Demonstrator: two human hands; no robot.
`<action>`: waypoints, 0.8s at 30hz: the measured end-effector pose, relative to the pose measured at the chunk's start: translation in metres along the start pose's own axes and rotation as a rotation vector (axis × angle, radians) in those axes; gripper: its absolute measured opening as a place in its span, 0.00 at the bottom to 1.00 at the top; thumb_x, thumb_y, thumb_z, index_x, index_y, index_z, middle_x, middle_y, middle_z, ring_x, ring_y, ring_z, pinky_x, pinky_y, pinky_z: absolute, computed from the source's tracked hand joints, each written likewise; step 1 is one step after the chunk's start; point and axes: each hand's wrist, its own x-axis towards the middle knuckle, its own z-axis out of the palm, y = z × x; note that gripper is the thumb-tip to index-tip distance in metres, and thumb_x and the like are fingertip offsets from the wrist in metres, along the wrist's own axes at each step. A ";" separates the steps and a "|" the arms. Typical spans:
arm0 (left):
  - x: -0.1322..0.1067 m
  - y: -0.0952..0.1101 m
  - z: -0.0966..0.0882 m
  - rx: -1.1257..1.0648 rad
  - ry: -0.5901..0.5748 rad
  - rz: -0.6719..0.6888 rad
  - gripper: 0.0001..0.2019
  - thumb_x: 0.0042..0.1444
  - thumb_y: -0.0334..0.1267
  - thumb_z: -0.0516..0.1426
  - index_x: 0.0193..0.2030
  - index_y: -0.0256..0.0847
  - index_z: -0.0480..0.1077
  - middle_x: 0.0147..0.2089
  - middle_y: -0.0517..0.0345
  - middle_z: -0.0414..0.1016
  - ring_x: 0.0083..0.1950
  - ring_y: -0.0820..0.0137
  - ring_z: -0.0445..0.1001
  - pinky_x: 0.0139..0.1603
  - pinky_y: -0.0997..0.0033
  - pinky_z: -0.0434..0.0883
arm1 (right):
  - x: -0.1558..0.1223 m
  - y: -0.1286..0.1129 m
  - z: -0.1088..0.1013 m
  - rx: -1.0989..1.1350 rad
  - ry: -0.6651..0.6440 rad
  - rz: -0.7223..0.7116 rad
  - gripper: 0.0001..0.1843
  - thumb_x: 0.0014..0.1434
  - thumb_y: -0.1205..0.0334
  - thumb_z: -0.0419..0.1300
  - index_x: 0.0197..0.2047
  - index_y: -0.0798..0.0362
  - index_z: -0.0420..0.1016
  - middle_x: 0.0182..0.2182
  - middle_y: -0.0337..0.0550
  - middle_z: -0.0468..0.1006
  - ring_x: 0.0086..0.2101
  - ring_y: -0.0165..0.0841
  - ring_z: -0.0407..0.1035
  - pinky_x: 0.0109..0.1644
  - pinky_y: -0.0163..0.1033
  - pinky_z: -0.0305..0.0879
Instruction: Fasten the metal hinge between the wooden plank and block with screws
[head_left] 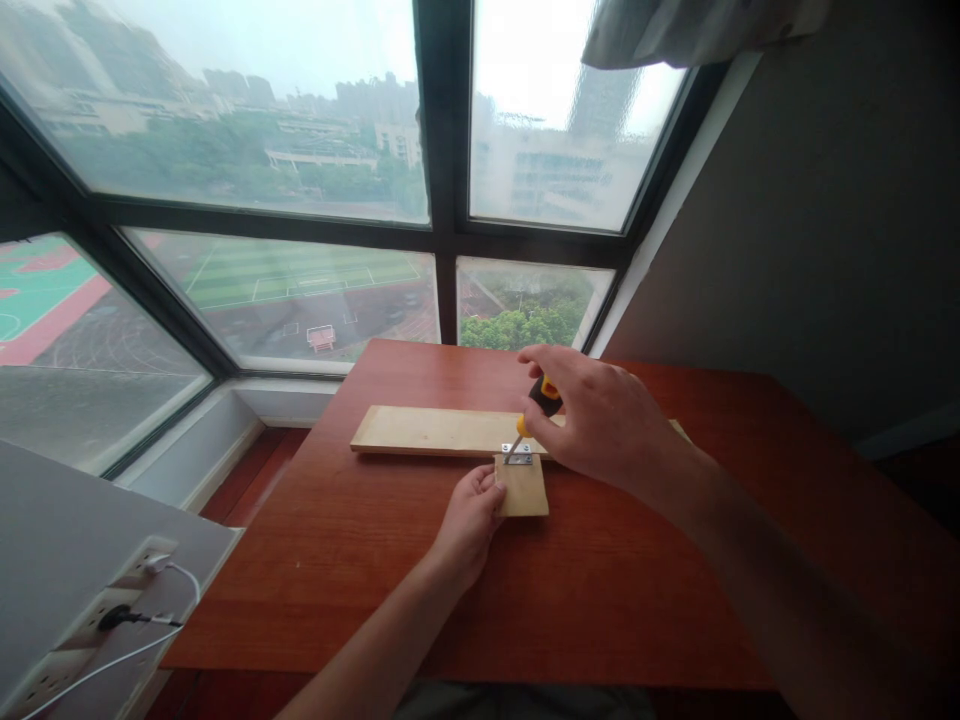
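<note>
My right hand [592,405] is closed round the black and yellow handle of a screwdriver [550,392]. Its shaft slants down to the left, and the tip meets the near part of a small metal hinge [517,456]. That hinge lies across the joint between a long pale wooden board [427,430] and a small wooden block [525,492]. My left hand [472,515] grips the small block by its left side, thumb on top. Part of the long board is hidden behind my right hand. Any screw under the tip is too small to make out.
The boards rest on a reddish-brown wooden table [360,580]. Behind it stand dark-framed windows [442,240]. At the lower left, a wall carries sockets [112,615] with a white cable [97,662] plugged in. A grey wall [825,220] borders the right side.
</note>
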 end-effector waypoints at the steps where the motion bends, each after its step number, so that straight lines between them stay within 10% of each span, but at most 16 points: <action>1: 0.000 0.000 0.000 0.006 0.000 0.002 0.17 0.46 0.32 0.66 0.44 0.33 0.71 0.47 0.44 0.80 0.42 0.64 0.79 0.39 0.73 0.73 | 0.000 0.000 0.000 -0.018 0.008 0.009 0.20 0.63 0.56 0.53 0.57 0.50 0.69 0.46 0.43 0.80 0.40 0.40 0.75 0.37 0.40 0.63; 24: -0.003 0.004 0.003 0.017 -0.007 -0.035 0.16 0.48 0.30 0.64 0.45 0.33 0.73 0.48 0.44 0.80 0.43 0.66 0.79 0.39 0.74 0.72 | 0.003 0.001 0.002 -0.003 0.011 0.004 0.19 0.64 0.60 0.51 0.57 0.51 0.70 0.44 0.46 0.80 0.41 0.40 0.75 0.41 0.41 0.66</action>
